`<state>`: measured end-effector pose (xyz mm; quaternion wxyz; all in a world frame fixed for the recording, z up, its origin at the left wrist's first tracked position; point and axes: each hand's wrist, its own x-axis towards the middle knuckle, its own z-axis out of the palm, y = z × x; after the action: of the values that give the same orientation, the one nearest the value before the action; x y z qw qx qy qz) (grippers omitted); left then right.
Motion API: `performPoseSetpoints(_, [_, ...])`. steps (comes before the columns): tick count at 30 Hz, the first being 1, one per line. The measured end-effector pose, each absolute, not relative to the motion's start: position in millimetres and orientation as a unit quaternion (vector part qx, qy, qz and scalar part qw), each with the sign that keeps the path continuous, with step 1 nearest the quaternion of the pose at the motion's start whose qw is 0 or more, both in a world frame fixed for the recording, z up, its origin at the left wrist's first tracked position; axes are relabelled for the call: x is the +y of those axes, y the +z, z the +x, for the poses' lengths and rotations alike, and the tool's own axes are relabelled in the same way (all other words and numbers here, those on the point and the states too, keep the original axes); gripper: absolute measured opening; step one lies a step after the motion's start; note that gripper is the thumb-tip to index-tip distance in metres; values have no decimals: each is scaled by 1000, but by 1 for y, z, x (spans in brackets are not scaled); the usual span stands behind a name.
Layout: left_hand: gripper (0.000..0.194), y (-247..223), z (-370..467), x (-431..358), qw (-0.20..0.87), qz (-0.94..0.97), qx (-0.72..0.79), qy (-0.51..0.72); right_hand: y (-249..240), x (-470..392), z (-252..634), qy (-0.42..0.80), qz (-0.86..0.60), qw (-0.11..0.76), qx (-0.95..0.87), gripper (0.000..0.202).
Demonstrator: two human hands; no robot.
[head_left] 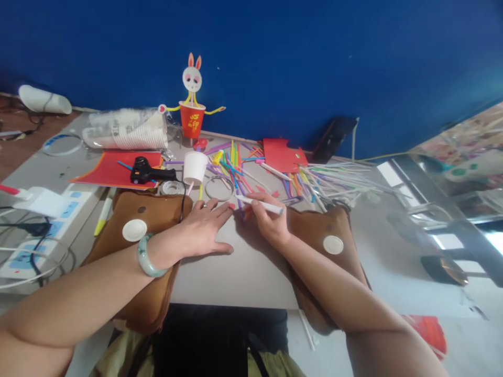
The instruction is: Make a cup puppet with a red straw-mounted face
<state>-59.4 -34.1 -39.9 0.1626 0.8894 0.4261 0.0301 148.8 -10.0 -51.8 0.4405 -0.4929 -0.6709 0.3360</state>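
Observation:
My left hand [206, 226] lies palm down on the grey table with its fingers spread. A small red spot [232, 206] shows at one fingertip; I cannot tell whether it is a scrap of paper. A white pen [269, 207] is gripped in my right hand [272, 222], tilted, its tip pointing left toward my left fingertips. Just beyond the hands lie a roll of clear tape [219, 188] and a white paper cup [195, 167]. Many coloured pipe cleaners [239, 170] are strewn behind them.
Brown cushions [121, 209] [346, 230] lie under both forearms. A black glue gun [151, 174] rests on red card [106, 170] at left, near a power strip [58, 230]. A rabbit figure in a red cup [192, 120] stands at the blue wall, beside stacked paper cups [126, 133].

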Motion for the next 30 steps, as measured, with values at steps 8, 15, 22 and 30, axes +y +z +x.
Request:
performPoseSetpoints(8, [83, -44, -60, -33, 161, 890, 425, 34, -54, -6, 142, 288, -522, 423, -682, 7])
performPoseSetpoints(15, [81, -42, -58, -33, 160, 890, 425, 32, -59, -4, 141, 276, -521, 420, -690, 9])
performPoseSetpoints(22, [78, -39, -57, -33, 149, 891, 427, 36, -59, -5, 140, 291, -518, 415, -689, 8])
performPoseSetpoints(30, [78, -38, -56, -33, 143, 892, 426, 36, -60, -4, 141, 265, -524, 395, -706, 7])
